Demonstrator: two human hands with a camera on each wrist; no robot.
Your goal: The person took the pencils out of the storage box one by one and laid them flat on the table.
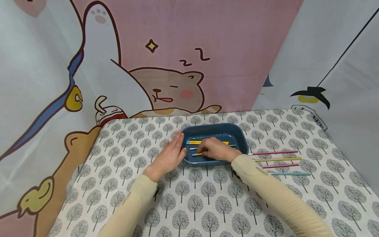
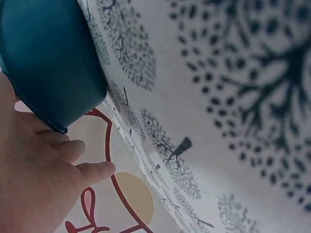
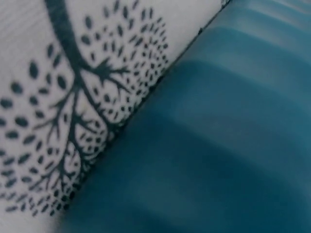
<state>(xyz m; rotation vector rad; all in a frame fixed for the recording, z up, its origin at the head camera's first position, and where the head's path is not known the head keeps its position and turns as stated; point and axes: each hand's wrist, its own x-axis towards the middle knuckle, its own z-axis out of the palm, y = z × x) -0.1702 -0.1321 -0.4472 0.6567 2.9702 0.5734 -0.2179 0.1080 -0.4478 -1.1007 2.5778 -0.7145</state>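
Note:
A dark blue plastic basin (image 1: 213, 163) stands on the cloth in front of me. My left hand (image 1: 167, 157) rests against its left end, fingers stretched along the rim; the left wrist view shows the fingertips at the basin's edge (image 2: 60, 127). Inside the basin, my right hand (image 1: 217, 149) reaches down with curled fingers and pinches a yellow pencil with a blue end (image 1: 195, 154). Much of that pencil is hidden under the hand. Behind the fingers lie more yellow pencils (image 1: 192, 142) and a dark green paintbrush (image 1: 193, 149) with a silvery ferrule.
Right of the basin lie several paintbrushes in a row: a red one (image 1: 281, 152), a yellow one (image 1: 281, 160), another red one (image 1: 282, 166) and a teal one (image 1: 293, 174). A tree-patterned cloth (image 1: 124, 171) covers the table. Printed curtains (image 1: 237, 49) hang behind and at both sides.

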